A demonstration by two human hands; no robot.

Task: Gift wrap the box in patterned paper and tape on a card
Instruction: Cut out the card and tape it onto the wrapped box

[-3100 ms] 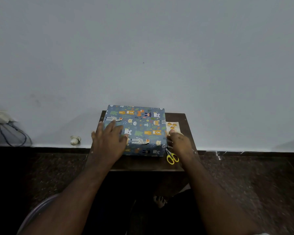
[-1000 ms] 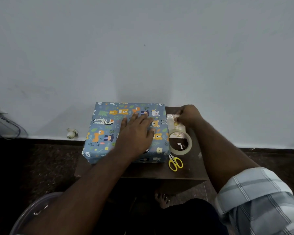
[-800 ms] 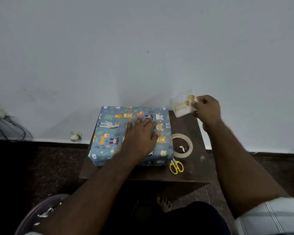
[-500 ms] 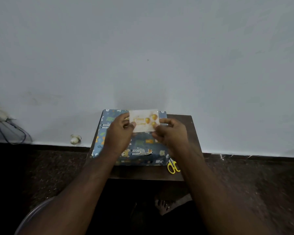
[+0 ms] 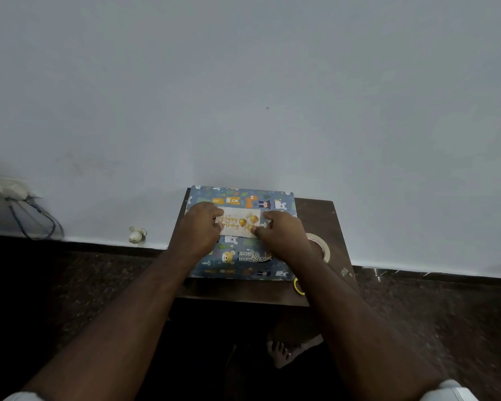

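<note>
On the small dark table (image 5: 326, 215) against the wall, in the head view, the wrapped box (image 5: 243, 261) fills the left and middle of the top, its left edge overhanging the table's left side and its far edge close to the wall. The card (image 5: 237, 224) lies flat on the box's upper face, toward the far side. The left hand (image 5: 198, 231) pinches the card's left end and the right hand (image 5: 281, 235) pinches its right end, fingers curled over the edges. Bare table remains to the right of the box, where the tape roll (image 5: 320, 246) sits, and a narrow strip runs along the near edge. The right wrist covers most of the tape roll. Only a yellow loop of the scissors (image 5: 298, 286) shows beside the right forearm. The card's ends lie under the fingers. A bare foot (image 5: 281, 353) shows dimly below the table.
</note>
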